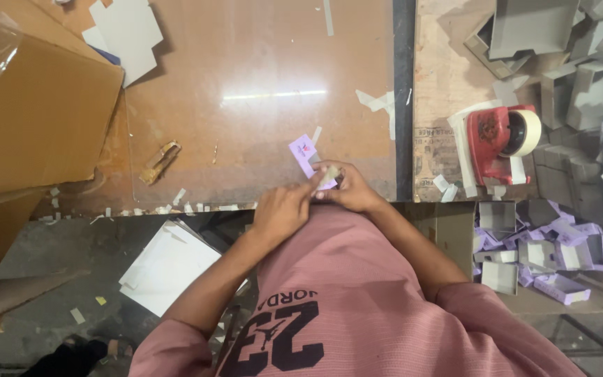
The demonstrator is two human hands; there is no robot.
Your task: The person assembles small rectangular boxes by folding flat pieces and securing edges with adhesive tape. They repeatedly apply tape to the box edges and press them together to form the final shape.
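Left of the red tape dispenser (500, 143), at the table's near edge, we have both hands meeting on a lilac card (306, 155). Our right hand (349, 188) pinches its near end, fingers clamped; our left hand (284, 209) presses beside it, fingers together. The card's long axis runs away and leftward from our fingertips

A: What lies on the bench?
B: A red tape dispenser (500, 143) at right, beside a heap of grey box shells (581, 77). Brown cardboard box (33, 115) far left.
A: And lower down?
B: White card sheets (169, 265) on the floor; lilac-lined boxes (553, 255) in a bin, right.
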